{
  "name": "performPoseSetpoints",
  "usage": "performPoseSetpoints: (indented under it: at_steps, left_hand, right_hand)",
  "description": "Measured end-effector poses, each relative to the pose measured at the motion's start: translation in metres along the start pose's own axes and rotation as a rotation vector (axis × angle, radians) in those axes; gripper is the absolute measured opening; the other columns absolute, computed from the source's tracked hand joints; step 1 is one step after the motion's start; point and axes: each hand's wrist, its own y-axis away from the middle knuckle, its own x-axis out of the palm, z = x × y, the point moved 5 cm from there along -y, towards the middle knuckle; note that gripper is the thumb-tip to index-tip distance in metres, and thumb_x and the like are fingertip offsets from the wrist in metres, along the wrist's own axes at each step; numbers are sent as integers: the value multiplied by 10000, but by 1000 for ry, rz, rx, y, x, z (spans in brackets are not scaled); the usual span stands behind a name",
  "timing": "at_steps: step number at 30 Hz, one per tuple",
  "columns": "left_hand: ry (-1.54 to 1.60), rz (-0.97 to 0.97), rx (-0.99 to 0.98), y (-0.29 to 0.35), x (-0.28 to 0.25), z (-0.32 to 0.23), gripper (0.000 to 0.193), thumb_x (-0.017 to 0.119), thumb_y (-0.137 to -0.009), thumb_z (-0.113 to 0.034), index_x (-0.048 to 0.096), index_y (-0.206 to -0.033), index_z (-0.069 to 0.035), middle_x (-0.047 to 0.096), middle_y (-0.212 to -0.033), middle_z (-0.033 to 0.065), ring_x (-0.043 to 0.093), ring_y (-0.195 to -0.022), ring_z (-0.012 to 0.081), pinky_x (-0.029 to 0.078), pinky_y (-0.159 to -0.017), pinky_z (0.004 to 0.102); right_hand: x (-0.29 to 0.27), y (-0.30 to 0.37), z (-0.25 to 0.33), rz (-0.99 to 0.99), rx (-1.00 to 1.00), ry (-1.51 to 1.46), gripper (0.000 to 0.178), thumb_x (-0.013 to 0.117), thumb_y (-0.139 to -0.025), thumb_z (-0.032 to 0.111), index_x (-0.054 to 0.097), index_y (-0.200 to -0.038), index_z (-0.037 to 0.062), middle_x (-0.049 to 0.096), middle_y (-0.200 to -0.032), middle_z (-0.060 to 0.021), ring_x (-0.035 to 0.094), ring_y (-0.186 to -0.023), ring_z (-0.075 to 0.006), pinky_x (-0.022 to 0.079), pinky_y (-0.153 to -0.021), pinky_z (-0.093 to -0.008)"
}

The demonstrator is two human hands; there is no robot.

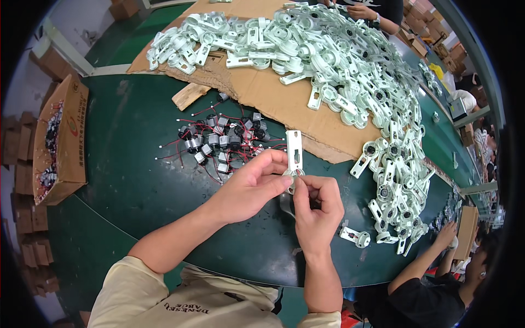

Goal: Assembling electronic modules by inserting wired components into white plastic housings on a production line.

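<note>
Head view: a pale-green housing (pixel 294 146) is grasped by left grip (pixel 249 186) and right grip (pixel 319 212), nearside of the cardboard sheet (pixel 262 90); dark-centred units (pixel 384 192) at its right appear fitted, loose motors (pixel 223 141) unfitted.

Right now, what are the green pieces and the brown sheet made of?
The pale green pieces are probably hard plastic: smooth, slightly shiny, thin-walled. The brown sheet looks like cardboard: dull, with a ragged torn edge.
</note>
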Motion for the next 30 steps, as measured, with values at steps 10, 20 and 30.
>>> performPoseSetpoints:
  at_steps: [10,20,30]
  left_hand:
    - [-97,24,21,2,2,1,314,583,-998,-89,463,-1281,-27,580,-1197,89,591,-1110,145,496,-957,306]
    - [14,14,-85,0,3,3,332,577,-991,-76,456,-1300,-55,590,-1203,77,577,-1103,130,500,-917,300]
    - [-155,65,1,1,3,1,329,574,-996,-64,461,-1305,-50,547,-1220,90,561,-1131,157,496,-969,325]
  right_hand:
    - [0,2,-2,-2,64,-23,88,727,-852,-20,654,-893,8,583,-809,-55,528,-609,-95,434,-527,-246]
    - [-3,1,-5,-19,70,-25,102,727,-829,-31,644,-870,12,565,-777,-63,534,-600,-121,440,-530,-259]
    - [-5,-2,1,19,67,32,96,723,-827,-32,651,-871,13,573,-781,-72,536,-591,-133,443,-528,-273]
